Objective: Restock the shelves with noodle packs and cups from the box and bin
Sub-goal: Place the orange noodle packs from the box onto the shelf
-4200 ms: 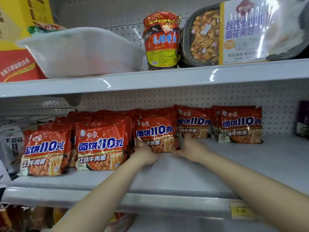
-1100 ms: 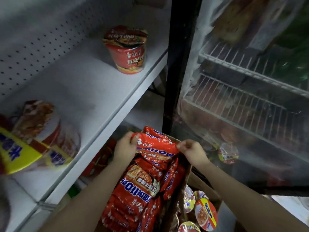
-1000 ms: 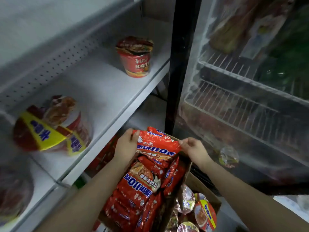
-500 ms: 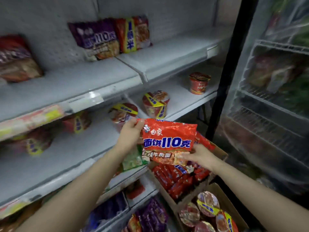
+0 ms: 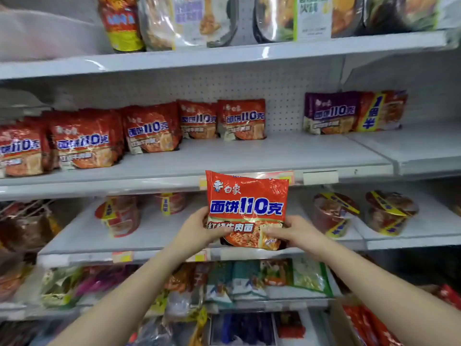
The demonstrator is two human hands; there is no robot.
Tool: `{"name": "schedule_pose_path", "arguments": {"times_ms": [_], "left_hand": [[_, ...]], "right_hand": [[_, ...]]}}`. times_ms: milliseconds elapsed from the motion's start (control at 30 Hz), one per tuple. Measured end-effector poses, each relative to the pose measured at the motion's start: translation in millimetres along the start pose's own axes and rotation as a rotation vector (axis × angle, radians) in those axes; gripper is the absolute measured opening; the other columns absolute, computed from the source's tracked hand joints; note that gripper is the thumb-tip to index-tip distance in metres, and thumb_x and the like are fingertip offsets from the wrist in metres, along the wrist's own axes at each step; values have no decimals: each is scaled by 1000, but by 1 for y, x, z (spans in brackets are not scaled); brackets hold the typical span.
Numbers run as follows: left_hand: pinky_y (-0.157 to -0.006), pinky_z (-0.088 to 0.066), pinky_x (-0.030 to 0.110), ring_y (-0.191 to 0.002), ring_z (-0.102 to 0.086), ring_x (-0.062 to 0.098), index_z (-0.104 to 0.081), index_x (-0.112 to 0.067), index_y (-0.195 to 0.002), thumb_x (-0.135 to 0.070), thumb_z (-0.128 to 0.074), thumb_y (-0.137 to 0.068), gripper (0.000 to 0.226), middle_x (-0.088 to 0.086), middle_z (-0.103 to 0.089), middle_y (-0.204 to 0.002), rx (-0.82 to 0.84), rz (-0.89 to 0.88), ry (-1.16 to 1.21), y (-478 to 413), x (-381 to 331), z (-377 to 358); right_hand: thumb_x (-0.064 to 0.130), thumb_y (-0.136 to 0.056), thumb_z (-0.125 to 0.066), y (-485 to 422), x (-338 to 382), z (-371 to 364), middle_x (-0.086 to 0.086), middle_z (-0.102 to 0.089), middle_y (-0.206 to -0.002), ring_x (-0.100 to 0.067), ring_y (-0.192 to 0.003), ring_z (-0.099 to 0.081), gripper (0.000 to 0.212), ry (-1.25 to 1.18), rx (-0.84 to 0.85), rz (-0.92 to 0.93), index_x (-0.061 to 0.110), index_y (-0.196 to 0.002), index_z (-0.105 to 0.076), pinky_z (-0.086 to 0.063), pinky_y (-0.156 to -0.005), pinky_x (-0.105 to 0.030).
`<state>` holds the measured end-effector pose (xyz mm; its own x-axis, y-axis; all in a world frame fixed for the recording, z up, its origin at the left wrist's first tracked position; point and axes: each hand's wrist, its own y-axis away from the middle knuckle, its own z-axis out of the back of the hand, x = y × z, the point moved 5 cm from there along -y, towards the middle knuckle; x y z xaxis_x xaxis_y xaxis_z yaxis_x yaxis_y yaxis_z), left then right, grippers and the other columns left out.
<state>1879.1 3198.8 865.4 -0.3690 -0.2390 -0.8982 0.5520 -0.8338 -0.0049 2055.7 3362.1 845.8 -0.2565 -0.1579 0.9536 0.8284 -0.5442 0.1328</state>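
We hold one red noodle pack (image 5: pixel 247 208) upright between both hands, in front of the edge of the middle shelf (image 5: pixel 274 156): our left hand (image 5: pixel 199 231) grips its lower left corner with the thumb curled over the front, and our right hand (image 5: pixel 296 233) pinches the lower right corner the same way. On that middle shelf we count five fronts in a row of matching red packs (image 5: pixel 149 128) leaning against the pegboard back wall (image 5: pixel 282 91), with more stacked behind the left ones, too blurred to count. To the right stands one purple pack (image 5: pixel 329 113) and one red pack with a yellow band (image 5: pixel 381 111) just beside it. On the shelf below we count four noodle cups (image 5: pixel 334 216), two left of the held pack and two right. The top shelf carries a jar and flat trays cut off by the frame's upper edge. The lower shelf's bags are smeared and hard to name. At the bottom right corner, red packs show in a box (image 5: pixel 359 325), mostly cut off. The shelving is pale grey metal with price tags along the front rails.
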Motion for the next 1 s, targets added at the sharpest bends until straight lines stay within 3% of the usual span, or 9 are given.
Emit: {"name": "schedule_pose_path", "arguments": {"times_ms": [100,233,333,433,500,600,767,900,1000], "left_hand": [[-60,-55,24,-73,-70,7,-60,-25,-111,-36,-81,-79,40,-7,-75,-98,-141,-3,-38,10,13,81],[-73,-57,27,-83,-71,4,-61,-30,-110,-35,-82,-78,39,-11,-75,-99,-268,-49,-12,3,31,181],[-81,-55,22,-91,-69,-2,-60,-26,-118,-31,-80,-80,44,-13,-73,-104,-326,-106,24,-6,36,238],[-80,-51,18,-92,-67,-8,-58,-30,-118,-33,-80,-80,44,-16,-72,-104,-365,-151,-15,-22,37,277],[-79,-51,22,-88,-68,-4,-57,-34,-110,-35,-80,-79,39,-15,-72,-102,-396,-174,-54,-38,37,297],[-80,-55,33,-89,-67,9,-56,-33,-112,-43,-80,-77,44,-12,-70,-104,-431,-190,-127,-70,31,317],[-69,-53,26,-87,-68,13,-53,-27,-113,-46,-78,-79,46,-13,-69,-100,-422,-183,-223,-124,31,328],[-97,-53,39,-98,-64,8,-52,-25,-115,-47,-78,-78,50,-17,-65,-112,-417,-94,-239,-164,48,330],[-92,-53,35,-99,-65,13,-52,-19,-120,-49,-78,-79,57,-9,-67,-116,-450,-47,-277,-195,58,334]], "right_hand": [[26,-82,-76,-39,51,-60,4,-76,-102,-13,-93,-73,35,-9,14,80,15,-114,-65,-57,-89,-35],[32,-83,-76,-85,113,-134,9,-73,-106,-6,-95,-71,37,11,22,212,26,-115,-60,-56,-92,-35],[42,-78,-77,-111,154,-172,19,-67,-109,3,-95,-66,47,83,1,303,32,-117,-52,-55,-85,-22],[34,-79,-79,-137,189,-193,22,-65,-106,10,-91,-63,46,148,20,363,34,-114,-50,-53,-77,-13],[26,-79,-80,-156,210,-197,15,-67,-110,5,-94,-63,46,188,0,392,33,-114,-51,-54,-86,-23],[25,-80,-80,-186,230,-195,17,-66,-104,6,-91,-62,42,241,-51,414,31,-112,-53,-52,-77,-17],[35,-81,-78,-239,241,-183,15,-63,-110,-3,-99,-60,48,486,-112,432,30,-122,-52,-46,-81,-18],[38,-78,-80,-293,239,-174,11,-66,-120,-9,-109,-61,50,632,-123,373,28,-122,-58,-48,-93,-27],[39,-72,-84,-337,228,-176,11,-63,-126,-10,-115,-60,64,642,-146,334,29,-127,-54,-49,-97,-28]]}}
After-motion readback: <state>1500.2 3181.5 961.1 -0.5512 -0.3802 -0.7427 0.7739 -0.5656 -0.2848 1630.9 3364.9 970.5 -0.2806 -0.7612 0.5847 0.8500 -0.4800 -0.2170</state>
